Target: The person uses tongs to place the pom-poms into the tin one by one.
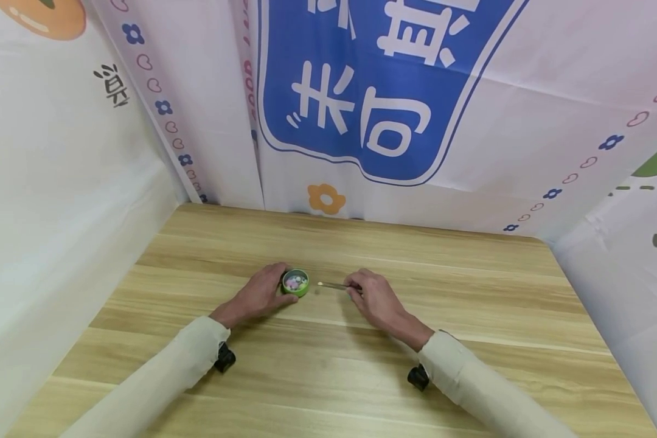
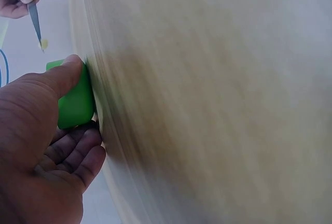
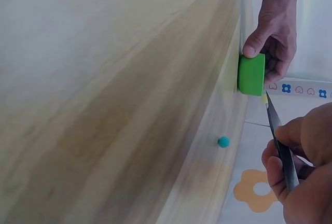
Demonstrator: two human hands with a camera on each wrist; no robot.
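My left hand (image 1: 260, 292) holds a small round green container (image 1: 295, 293) on the table, thumb on the near side and fingers round the far side. Inside it lie several small pastel balls (image 1: 294, 282), pink, white and green among them. Just right of the container, my right hand (image 1: 378, 298) pinches a pair of metal tweezers (image 3: 284, 156) pointing left. At their tips is a small yellow ball (image 2: 44, 43), raised off the tabletop beside the container. A teal ball (image 3: 223, 142) rests on the table near the right hand.
The wood-grain table (image 1: 317, 377) ends at a printed cloth backdrop (image 1: 471, 182) at the back, with more cloth at both sides. A black wrist camera (image 1: 225, 358) sits under the left sleeve, another black camera (image 1: 418, 377) under the right.
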